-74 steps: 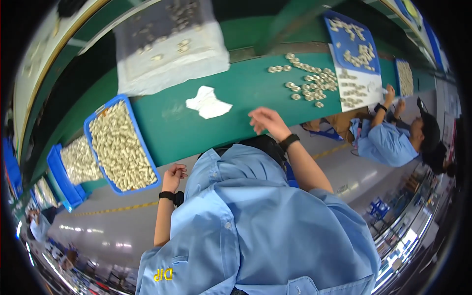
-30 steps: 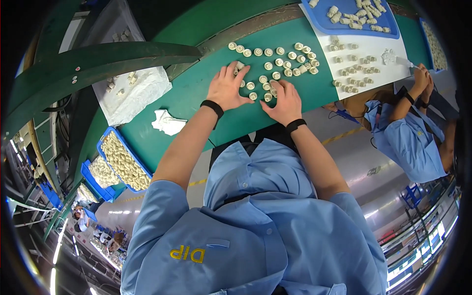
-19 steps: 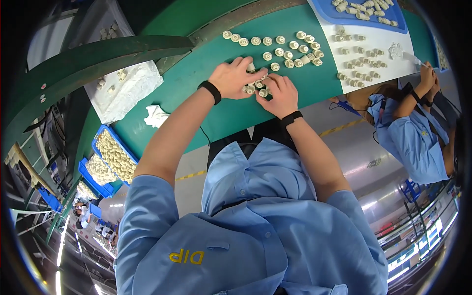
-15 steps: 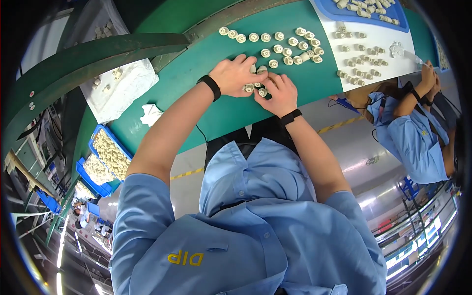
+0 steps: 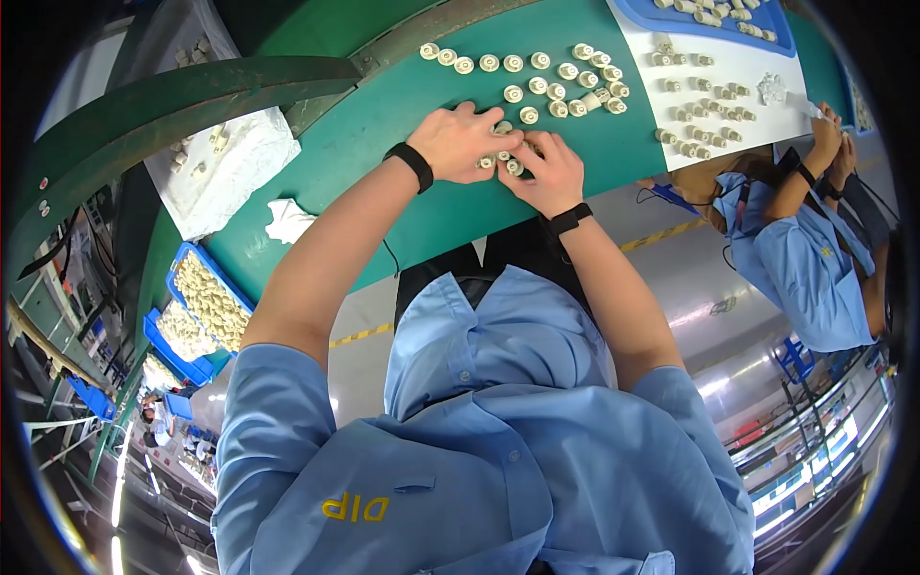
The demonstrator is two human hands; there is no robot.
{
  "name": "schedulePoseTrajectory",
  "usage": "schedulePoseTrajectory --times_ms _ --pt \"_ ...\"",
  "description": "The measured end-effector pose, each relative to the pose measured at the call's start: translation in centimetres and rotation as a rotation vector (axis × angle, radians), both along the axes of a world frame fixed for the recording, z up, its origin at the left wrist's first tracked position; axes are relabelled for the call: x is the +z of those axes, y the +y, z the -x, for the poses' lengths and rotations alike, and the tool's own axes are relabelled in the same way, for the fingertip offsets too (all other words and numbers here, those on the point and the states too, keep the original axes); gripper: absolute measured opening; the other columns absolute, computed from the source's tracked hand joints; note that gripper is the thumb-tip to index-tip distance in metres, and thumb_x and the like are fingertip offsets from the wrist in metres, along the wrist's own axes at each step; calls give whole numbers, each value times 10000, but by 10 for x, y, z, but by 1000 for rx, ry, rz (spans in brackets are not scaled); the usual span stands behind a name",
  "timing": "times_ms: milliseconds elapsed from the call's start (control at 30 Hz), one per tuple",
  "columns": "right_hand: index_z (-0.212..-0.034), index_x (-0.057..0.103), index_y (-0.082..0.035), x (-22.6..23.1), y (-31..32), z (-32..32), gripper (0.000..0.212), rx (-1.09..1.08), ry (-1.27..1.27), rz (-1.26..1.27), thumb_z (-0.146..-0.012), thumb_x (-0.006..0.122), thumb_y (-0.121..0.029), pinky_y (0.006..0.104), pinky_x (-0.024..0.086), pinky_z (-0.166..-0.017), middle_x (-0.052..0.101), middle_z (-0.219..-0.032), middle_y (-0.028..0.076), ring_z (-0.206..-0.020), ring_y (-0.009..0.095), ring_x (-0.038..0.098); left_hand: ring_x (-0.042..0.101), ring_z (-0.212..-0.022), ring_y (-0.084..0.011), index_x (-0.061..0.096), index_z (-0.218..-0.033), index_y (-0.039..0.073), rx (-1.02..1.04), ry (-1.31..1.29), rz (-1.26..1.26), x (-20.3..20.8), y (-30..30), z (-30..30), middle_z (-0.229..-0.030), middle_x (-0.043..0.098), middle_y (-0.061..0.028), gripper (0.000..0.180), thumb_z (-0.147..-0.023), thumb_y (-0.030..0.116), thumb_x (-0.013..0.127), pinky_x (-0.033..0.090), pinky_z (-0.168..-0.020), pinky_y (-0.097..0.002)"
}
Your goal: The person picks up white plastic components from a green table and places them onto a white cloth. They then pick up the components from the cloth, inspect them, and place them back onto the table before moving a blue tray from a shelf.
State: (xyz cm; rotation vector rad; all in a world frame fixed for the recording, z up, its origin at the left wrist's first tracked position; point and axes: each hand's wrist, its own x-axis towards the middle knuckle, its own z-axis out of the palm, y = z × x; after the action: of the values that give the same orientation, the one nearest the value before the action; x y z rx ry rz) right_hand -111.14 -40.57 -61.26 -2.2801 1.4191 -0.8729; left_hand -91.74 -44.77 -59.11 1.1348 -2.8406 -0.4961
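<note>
Several small white round parts [image 5: 537, 81] lie in loose rows on the green table [image 5: 383, 153]. My left hand [image 5: 460, 139] and my right hand [image 5: 546, 172] meet at the near edge of these rows. Both wrists wear black bands. The fingers of both hands are curled and pinch a small cluster of the white parts [image 5: 503, 161] between them. Part of that cluster is hidden under my fingers. More parts lie just beyond my fingertips.
A white sheet [image 5: 738, 91] with more parts and a blue tray [image 5: 728, 14] lie to the right. A co-worker [image 5: 795, 249] in light blue works there. On the left are a white bag [image 5: 230, 163], a crumpled tissue [image 5: 287, 218], blue bins [image 5: 206, 297] of parts and a green curved rail [image 5: 192, 86].
My left hand came up from the table edge to join the right over the rows of parts. Both hands have drawn together and closed on a few parts.
</note>
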Motion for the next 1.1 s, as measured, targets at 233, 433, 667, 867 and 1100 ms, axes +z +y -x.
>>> schedulePoseTrajectory --times_ms 233,433,667,867,1100 --pt "-879 662 -182 3 11 9 285 -1 23 -29 -613 763 -176 298 510 -560 586 -888 -37 -699 164 583 592 -708 -254 583 -1114 293 144 -23 110 2 22 17 -1002 537 -30 433 -694 301 687 533 -458 -332" --pt "-954 656 -195 7 12 1 330 -95 87 -39 -641 759 -185 309 517 -553 580 -879 -26 -709 175 603 608 -744 -270 593 -1079 268 221 7 48 3 19 15 -994 533 -41 396 -696 282 692 555 -494 -373" --pt "-991 651 -216 16 12 -15 311 -173 163 -113 -699 752 -250 331 520 -528 566 -862 -14 -707 182 608 622 -803 -293 604 -1064 231 440 159 -16 1 30 6 -1013 533 -44 386 -692 266 703 565 -594 -405" --pt "-990 640 -210 23 7 -32 265 -234 278 -172 -762 720 -319 360 521 -515 559 -886 10 -700 221 613 629 -848 -297 600 -1071 220 587 193 -14 6 46 -15 -1046 530 -50 395 -693 214 713 563 -633 -411" --pt "-944 635 -187 28 8 -47 243 -279 320 -225 -761 730 -315 372 523 -559 580 -917 30 -731 254 630 625 -893 -268 583 -1075 213 716 71 -17 17 44 -30 -1095 512 -72 392 -713 150 718 562 -650 -417"
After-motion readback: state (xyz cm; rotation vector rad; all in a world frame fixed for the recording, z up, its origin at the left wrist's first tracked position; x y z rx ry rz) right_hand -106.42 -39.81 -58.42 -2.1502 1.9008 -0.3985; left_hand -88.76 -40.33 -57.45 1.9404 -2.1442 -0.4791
